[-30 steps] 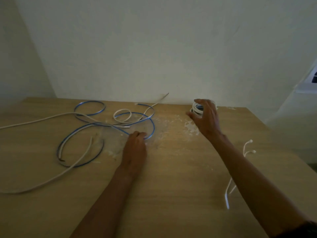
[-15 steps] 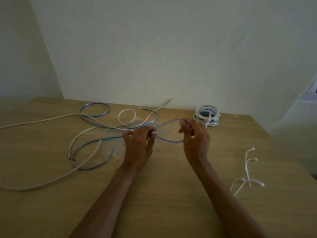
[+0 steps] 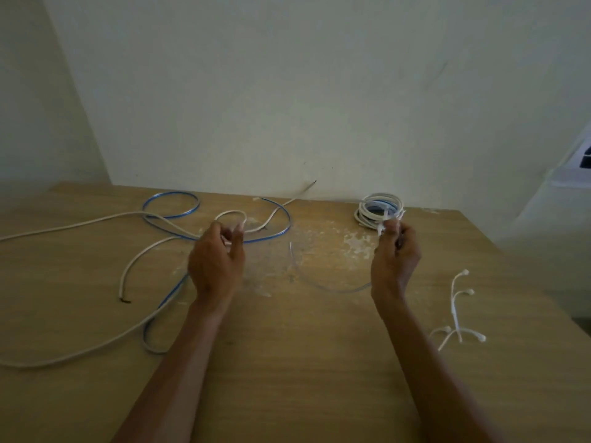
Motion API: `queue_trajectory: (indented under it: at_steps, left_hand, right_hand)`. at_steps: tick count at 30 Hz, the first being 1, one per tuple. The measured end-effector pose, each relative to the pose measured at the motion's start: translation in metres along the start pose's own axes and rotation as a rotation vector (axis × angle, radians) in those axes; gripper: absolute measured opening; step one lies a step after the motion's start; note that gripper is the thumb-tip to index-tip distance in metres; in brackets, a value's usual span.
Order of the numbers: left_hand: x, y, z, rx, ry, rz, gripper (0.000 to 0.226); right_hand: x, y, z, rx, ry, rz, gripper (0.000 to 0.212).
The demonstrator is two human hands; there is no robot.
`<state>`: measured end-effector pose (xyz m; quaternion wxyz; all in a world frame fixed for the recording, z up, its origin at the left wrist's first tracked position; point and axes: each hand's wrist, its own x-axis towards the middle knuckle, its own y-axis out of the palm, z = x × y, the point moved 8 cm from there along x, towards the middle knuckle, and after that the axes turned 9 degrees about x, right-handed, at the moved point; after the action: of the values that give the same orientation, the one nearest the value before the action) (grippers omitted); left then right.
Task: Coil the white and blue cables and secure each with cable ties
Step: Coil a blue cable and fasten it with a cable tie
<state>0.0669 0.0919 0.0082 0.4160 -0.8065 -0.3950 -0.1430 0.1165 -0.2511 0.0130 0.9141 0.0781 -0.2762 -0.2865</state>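
Near right: spare cable ties (image 3: 455,310). We hold the loose white and blue cable (image 3: 289,222) pinched in left hand (image 3: 216,263) and right hand (image 3: 395,260), slack sagging between. Its tangle at left may snag or knot when pulled. Tied coil (image 3: 380,207) farthest back.

Place: a plain, dim indoor room, either a home or a simple workroom; which one cannot be told.
Furniture: a wood-grain table (image 3: 319,394) set against the wall.
Walls: off-white wall (image 3: 287,91), undecorated, with a corner at the left.
Work traces: white dust (image 3: 353,243), loose cables (image 3: 171,194), a coiled bundle (image 3: 379,209) and cable ties (image 3: 455,308) on the tabletop.
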Motion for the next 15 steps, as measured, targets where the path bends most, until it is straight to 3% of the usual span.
queue_trajectory:
  at_steps: [4, 7, 11, 15]
  left_hand:
    - [0.028, -0.024, -0.042, -0.408, 0.132, 0.048, 0.02]
    - [0.058, -0.031, -0.069, -0.574, 0.193, 0.132, 0.027]
    - [0.072, -0.045, -0.106, -0.501, 0.445, 0.124, 0.02]
    - [0.068, -0.06, -0.142, -0.359, 0.658, 0.007, 0.019]
  right_hand:
    - [-0.032, 0.039, -0.014, -0.075, 0.099, 0.396, 0.023]
    - [-0.051, 0.058, -0.015, 0.04, 0.238, 0.586, 0.02]
    - [-0.062, 0.066, -0.01, 0.172, 0.306, 0.655, 0.016]
    - [-0.071, 0.069, -0.011, 0.109, 0.328, 0.74, 0.015]
